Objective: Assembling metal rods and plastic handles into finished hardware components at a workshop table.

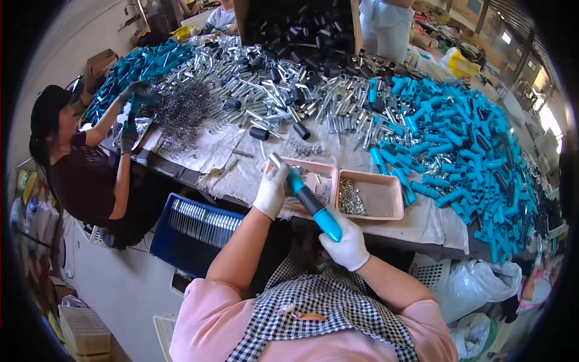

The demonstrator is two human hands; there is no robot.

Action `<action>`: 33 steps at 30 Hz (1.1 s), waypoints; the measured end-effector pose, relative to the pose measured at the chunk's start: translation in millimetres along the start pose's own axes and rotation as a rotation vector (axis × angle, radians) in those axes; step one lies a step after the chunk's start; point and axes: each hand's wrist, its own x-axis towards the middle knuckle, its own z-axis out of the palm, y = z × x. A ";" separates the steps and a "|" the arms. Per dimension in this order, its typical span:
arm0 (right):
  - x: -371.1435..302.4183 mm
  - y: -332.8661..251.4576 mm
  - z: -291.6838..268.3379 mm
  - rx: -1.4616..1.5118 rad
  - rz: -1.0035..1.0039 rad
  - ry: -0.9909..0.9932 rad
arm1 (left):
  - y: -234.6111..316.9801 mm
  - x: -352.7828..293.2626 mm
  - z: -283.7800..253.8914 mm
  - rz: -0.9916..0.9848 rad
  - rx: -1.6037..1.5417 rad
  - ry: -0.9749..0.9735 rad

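Both my hands wear white gloves and hold one teal-and-black tube-shaped piece [310, 201] slantwise in front of my chest. My left hand [274, 188] is closed around its upper end, where a short silver metal tube [275, 158] sticks out. Around the lower teal end, my right hand [348, 246] is closed as well. Just beyond the piece, two pink trays stand side by side on the cloth-covered table. Small metal parts lie in the left tray [319, 163], partly hidden behind the piece. Many tiny shiny parts fill the left side of the right tray [379, 196].
Teal tubular parts [482, 151] are heaped at the right. Silver tubes [253, 78] and dark springs [181, 108] cover the far table, below a box of black parts [307, 30]. A blue crate of metal rods [163, 232] stands lower left, near a co-worker [84, 169].
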 end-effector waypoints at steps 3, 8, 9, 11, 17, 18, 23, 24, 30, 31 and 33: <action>10.8 -1.9 20.2 -0.042 0.017 -0.074 | 8.1 -1.4 5.2 -0.139 -0.237 0.086; 22.0 -1.0 36.8 0.035 0.028 -0.180 | 20.2 -1.6 -10.5 -0.242 -0.445 0.201; 22.9 -1.9 39.0 0.007 0.041 -0.212 | 19.0 0.2 -15.3 -0.257 -0.440 0.219; 27.4 1.3 47.0 0.090 0.058 -0.201 | 9.3 10.6 -30.8 -0.205 -0.392 0.176; 65.2 3.2 42.4 0.722 0.507 -0.233 | 14.6 32.1 -45.5 -0.124 0.048 0.130; 71.3 2.9 41.2 0.770 0.530 -0.220 | 12.8 43.7 -43.5 0.001 -0.074 0.156; 126.6 5.7 11.1 0.822 0.560 -0.073 | 46.9 97.1 -120.8 0.478 1.470 0.867; 145.4 12.7 8.6 0.812 0.466 -0.061 | 50.0 112.6 -138.9 0.181 1.642 0.928; 261.0 113.9 22.3 0.465 0.249 0.117 | 67.4 184.3 -147.3 0.183 1.374 0.833; 277.8 118.1 24.2 0.498 0.263 0.079 | 67.6 191.0 -149.9 0.197 1.387 0.852; 304.2 125.8 27.0 0.493 0.278 0.117 | 68.6 202.3 -145.2 0.211 1.375 0.854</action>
